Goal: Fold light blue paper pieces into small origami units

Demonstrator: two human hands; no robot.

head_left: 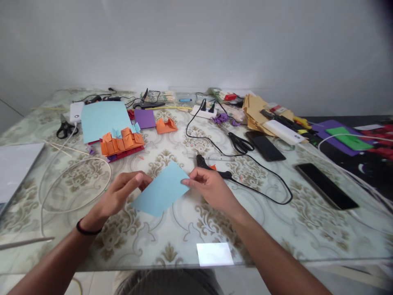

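A rectangular sheet of light blue paper (pixel 162 190) is held tilted above the patterned table cover. My right hand (pixel 207 186) pinches its right corner between thumb and fingers. At the paper's upper left edge is my left hand (pixel 124 190), thumb lifted off and apart, fingertips partly hidden behind the sheet. A black glue gun (pixel 225 174) lies just beyond my right hand, with its cord running right. Farther back on the left, folded orange paper pieces (pixel 123 141) stand in a row with light blue ones, and a single folded orange piece (pixel 166 125) sits apart.
Black scissors (pixel 241 143) and two phones (pixel 265 145) (pixel 327 185) lie on the right. A white power strip (pixel 203 111) stands at the back. Larger blue paper (pixel 106 119), a purple square (pixel 145 118) and a looped white cable (pixel 76 209) are on the left.
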